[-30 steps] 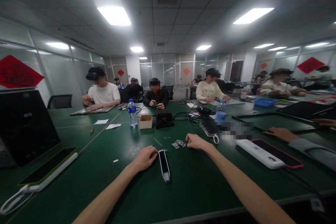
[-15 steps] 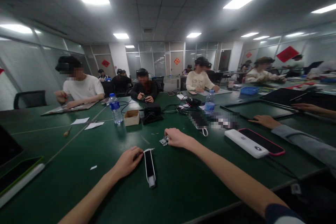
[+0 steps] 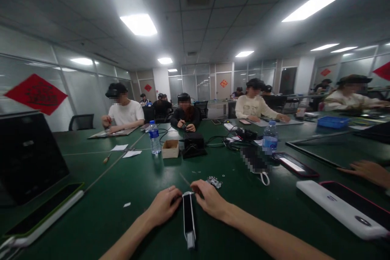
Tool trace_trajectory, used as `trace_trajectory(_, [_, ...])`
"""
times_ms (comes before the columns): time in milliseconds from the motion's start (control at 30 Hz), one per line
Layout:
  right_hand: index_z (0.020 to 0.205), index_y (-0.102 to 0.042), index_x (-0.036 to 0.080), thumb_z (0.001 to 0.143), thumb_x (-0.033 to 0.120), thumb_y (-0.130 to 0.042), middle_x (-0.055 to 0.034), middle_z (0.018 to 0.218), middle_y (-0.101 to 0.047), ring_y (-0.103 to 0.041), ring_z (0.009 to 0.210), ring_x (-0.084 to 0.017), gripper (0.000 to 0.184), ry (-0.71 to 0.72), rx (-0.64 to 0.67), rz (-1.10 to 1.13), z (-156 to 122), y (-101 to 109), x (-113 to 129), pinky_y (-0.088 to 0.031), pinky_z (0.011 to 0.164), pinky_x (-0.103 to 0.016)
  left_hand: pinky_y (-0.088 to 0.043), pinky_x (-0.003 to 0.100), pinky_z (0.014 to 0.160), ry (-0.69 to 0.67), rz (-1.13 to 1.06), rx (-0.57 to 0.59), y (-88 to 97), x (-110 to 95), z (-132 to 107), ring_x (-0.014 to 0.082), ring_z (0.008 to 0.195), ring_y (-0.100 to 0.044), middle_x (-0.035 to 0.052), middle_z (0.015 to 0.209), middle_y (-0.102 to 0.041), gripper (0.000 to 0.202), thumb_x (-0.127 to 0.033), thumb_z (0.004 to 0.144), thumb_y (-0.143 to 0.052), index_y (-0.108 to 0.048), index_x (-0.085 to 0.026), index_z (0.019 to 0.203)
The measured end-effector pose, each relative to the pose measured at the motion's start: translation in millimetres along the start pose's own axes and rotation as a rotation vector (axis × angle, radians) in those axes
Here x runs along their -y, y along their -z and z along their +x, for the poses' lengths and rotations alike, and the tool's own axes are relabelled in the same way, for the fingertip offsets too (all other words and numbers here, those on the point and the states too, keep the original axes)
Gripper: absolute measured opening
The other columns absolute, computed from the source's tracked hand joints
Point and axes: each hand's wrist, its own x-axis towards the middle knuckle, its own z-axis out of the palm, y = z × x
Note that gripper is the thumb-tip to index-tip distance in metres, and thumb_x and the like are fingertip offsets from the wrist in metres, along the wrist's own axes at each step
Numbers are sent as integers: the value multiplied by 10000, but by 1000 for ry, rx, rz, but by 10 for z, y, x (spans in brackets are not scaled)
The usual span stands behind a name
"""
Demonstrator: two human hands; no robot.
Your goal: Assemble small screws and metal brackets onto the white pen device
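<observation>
A narrow black strip in a white frame (image 3: 189, 215), with a silvery near end, lies lengthwise on the green table between my hands. My left hand (image 3: 164, 205) is closed at the strip's far left corner, thumb and fingertips against it. At the far right corner is my right hand (image 3: 210, 200), its fingers bent and drawn together; whatever they pinch is too small to make out. Just beyond my right hand rests a cluster of small metal parts (image 3: 215, 181), partly covered by the hand.
Ahead stand a water bottle (image 3: 154, 138), a small cardboard box (image 3: 170, 149) and a black case (image 3: 194, 146). On the right are a white power bank (image 3: 341, 207), phones and another person's hand (image 3: 365, 172). A dark screen (image 3: 30, 158) stands on the left. Several people sit opposite.
My right hand has left the small metal parts and come back to the strip's far end. My left hand stays at the strip. The view has turned left and tilted up.
</observation>
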Motion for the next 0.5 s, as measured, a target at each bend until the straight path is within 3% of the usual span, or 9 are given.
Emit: trace_trajectory(500, [916,-601,156,763,64,-551,-59,890,-633,-611,786,-178,186,-149,-76,91,-42,100,127,-521,720,-305,-425,259,717,-19,49,-9,-41,48,-12,156,788,-564,38,869,-608,181,-234,898,-424,-600,-189,898])
